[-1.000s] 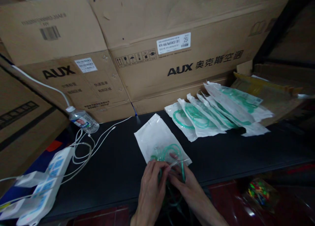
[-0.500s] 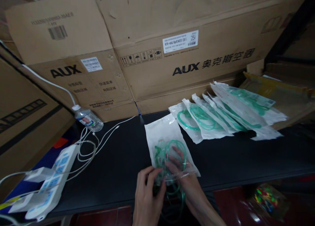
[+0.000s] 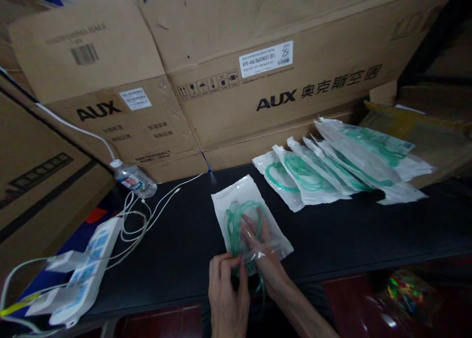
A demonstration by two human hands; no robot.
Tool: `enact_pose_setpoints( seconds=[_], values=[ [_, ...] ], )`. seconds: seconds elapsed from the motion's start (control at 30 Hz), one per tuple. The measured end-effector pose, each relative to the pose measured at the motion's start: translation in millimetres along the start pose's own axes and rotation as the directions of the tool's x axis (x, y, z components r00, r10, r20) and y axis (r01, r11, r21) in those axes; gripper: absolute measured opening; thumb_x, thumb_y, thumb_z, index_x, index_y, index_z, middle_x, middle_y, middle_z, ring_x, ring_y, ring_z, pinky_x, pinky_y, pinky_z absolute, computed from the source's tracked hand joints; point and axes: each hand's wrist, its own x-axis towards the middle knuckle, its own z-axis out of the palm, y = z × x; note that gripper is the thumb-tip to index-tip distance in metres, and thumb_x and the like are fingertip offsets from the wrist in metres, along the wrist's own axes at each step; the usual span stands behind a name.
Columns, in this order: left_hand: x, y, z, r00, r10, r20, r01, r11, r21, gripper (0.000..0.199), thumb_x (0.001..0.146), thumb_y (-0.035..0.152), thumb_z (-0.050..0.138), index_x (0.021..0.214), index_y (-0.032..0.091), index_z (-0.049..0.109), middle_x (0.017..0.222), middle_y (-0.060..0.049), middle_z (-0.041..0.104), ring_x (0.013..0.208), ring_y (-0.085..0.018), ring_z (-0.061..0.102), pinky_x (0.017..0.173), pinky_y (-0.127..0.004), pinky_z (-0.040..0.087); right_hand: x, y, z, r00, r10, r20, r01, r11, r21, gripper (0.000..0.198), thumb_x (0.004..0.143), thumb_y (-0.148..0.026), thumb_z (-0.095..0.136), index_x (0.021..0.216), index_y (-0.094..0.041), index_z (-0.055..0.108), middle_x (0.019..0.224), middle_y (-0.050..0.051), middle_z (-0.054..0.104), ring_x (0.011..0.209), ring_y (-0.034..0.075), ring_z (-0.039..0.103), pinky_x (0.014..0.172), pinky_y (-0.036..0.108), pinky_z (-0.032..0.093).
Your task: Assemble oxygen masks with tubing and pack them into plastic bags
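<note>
Near the front edge of the black surface (image 3: 177,239), the left hand (image 3: 226,291) pinches the open mouth of a clear pouch (image 3: 247,215), its grip closed on the film and trailing loops, while the right hand (image 3: 263,252) has its fingers inside the pouch, pressed on the coiled green tubing (image 3: 238,222). Tubing looks light, soft and springy, likely to uncoil, so it is best gathered by the whole bundle; the thin, slick film is best held at its rim.
</note>
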Motion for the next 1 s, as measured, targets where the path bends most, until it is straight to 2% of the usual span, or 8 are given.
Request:
enact_pose_setpoints(
  seconds=[0.23,0.37,0.47,0.53,0.6,0.67,0.77,1.0],
  values=[
    [10.3,-4.1,16.0,0.991,-0.137,-0.011,0.137,0.991,0.004,0.008,0.101,0.02,0.056,0.096,0.022,0.062,0.094,-0.004,0.062,0.085,-0.02,0.066,0.073,-0.031,0.057,-43.9,-4.8,-32.0,0.987,0.13,0.097,-0.127,0.991,-0.036,0.109,0.082,-0.057,0.079,0.165,-0.04,0.011,0.157,0.004,0.054,0.145,0.023,0.05,0.124,0.046,0.031],
    [15.2,-2.2,17.7,0.98,-0.2,0.019,0.2,0.98,-0.009,0.009,0.101,0.021,0.056,0.094,0.022,0.062,0.092,-0.003,0.062,0.084,-0.019,0.065,0.074,-0.03,0.055,-75.2,-4.9,-63.4,0.992,0.11,0.062,-0.101,0.986,-0.13,0.119,0.08,-0.059,0.081,0.166,-0.03,0.003,0.144,0.013,0.067,0.133,0.025,0.063,0.112,0.041,0.047],
    [19.3,1.9,17.4,0.974,-0.223,0.035,0.224,0.974,-0.024,0.012,0.102,0.024,0.056,0.092,0.022,0.062,0.09,-0.003,0.062,0.083,-0.019,0.065,0.074,-0.03,0.055,-85.4,-0.9,-82.7,0.989,0.142,0.048,-0.119,0.937,-0.327,0.091,0.084,-0.067,0.071,0.156,-0.022,0.041,0.12,0.016,0.079,0.111,0.029,0.074,0.095,0.039,0.058],
    [22.5,5.9,15.9,0.972,-0.231,0.039,0.232,0.972,-0.035,0.013,0.102,0.025,0.055,0.091,0.022,0.062,0.089,-0.003,0.062,0.082,-0.019,0.065,0.074,-0.03,0.054,-87.3,2.4,-89.3,0.986,0.142,0.083,-0.086,0.877,-0.473,0.065,0.086,-0.071,0.065,0.127,-0.021,0.071,0.097,0.011,0.082,0.093,0.027,0.077,0.085,0.034,0.059],
    [25.7,10.2,13.3,0.971,-0.235,0.044,0.237,0.971,-0.043,0.015,0.102,0.026,0.054,0.09,0.022,0.062,0.087,-0.002,0.062,0.08,-0.019,0.065,0.072,-0.029,0.054,-87.2,4.3,-90.1,0.983,0.154,0.102,-0.076,0.842,-0.534,0.059,0.085,-0.075,0.063,0.102,-0.021,0.08,0.073,0.006,0.077,0.069,0.022,0.074,0.067,0.029,0.058],
    [27.4,13.6,10.1,0.97,-0.236,0.055,0.239,0.97,-0.047,0.015,0.102,0.026,0.056,0.089,0.022,0.063,0.086,-0.002,0.063,0.078,-0.019,0.065,0.07,-0.029,0.054,-86.0,2.5,-86.6,0.974,0.205,0.093,-0.14,0.876,-0.462,0.061,0.08,-0.078,0.065,0.094,-0.021,0.08,0.062,0.002,0.07,0.053,0.018,0.067,0.053,0.027,0.053],
    [25.0,14.8,4.8,0.972,-0.214,0.093,0.22,0.974,-0.062,0.013,0.1,0.026,0.059,0.09,0.022,0.065,0.086,-0.002,0.065,0.079,-0.018,0.066,0.071,-0.028,0.054,-82.0,-8.2,-78.6,0.968,0.241,0.068,-0.222,0.953,-0.206,0.058,0.074,-0.073,0.077,0.094,-0.019,0.077,0.069,0.005,0.074,0.063,0.021,0.073,0.062,0.031,0.06],
    [11.3,10.3,-9.6,0.974,-0.169,0.154,0.185,0.978,-0.094,0.011,0.1,0.024,0.06,0.092,0.022,0.067,0.09,-0.003,0.066,0.081,-0.018,0.068,0.071,-0.027,0.056,-67.9,-25.1,-68.5,0.984,0.075,-0.161,-0.067,0.996,0.051,0.043,0.067,-0.055,0.092,0.089,-0.02,0.08,0.097,0.005,0.076,0.083,0.023,0.078,0.082,0.035,0.066]
  ],
)
